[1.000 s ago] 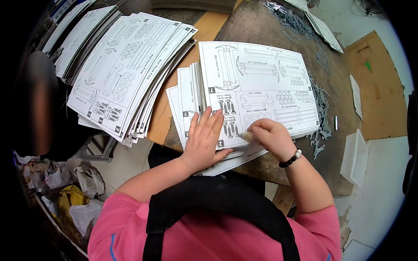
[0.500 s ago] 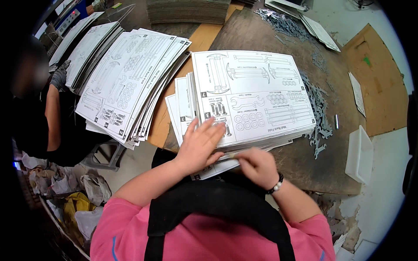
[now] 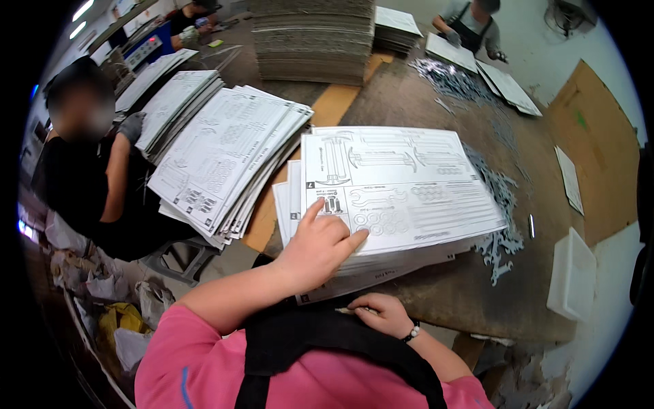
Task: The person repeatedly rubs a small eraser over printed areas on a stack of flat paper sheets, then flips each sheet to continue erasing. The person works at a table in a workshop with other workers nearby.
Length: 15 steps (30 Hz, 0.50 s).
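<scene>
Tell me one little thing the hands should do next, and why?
Maybe bring the right hand up to the top sheet. It pinches a small pale thing down by the black apron, away from that sheet, while the left hand is spread over the sheet on its stack.

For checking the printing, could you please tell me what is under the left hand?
Under the left hand is part of the printed top sheet; whatever the hand covers cannot be seen.
</scene>
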Available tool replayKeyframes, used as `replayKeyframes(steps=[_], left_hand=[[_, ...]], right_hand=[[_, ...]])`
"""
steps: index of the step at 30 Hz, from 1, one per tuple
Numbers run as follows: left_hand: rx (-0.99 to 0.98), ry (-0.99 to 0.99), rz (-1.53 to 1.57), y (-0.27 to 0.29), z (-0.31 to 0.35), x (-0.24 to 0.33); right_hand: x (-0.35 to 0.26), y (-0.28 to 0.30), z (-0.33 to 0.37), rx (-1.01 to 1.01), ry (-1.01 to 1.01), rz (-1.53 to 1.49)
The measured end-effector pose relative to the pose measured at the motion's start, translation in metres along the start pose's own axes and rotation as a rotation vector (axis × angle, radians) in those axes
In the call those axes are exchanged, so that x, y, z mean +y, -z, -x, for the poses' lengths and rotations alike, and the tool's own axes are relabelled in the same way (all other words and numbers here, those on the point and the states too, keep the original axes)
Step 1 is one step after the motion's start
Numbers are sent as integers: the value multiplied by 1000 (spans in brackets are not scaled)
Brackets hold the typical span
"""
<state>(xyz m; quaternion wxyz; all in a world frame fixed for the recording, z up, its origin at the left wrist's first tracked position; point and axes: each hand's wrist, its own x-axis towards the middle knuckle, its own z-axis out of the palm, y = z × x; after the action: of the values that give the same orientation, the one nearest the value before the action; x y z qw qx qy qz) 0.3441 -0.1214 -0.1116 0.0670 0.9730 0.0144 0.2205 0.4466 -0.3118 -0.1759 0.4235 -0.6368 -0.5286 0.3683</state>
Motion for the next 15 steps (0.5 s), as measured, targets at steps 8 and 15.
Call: replayKeyframes(steps=[8,15], left_hand=[[489,283,-350,57,16,-65],[88,720,-351,24,114,-130]], right_hand=[[5,2,3,5,-8,-59],[5,3,-6,-43,-34,-66]])
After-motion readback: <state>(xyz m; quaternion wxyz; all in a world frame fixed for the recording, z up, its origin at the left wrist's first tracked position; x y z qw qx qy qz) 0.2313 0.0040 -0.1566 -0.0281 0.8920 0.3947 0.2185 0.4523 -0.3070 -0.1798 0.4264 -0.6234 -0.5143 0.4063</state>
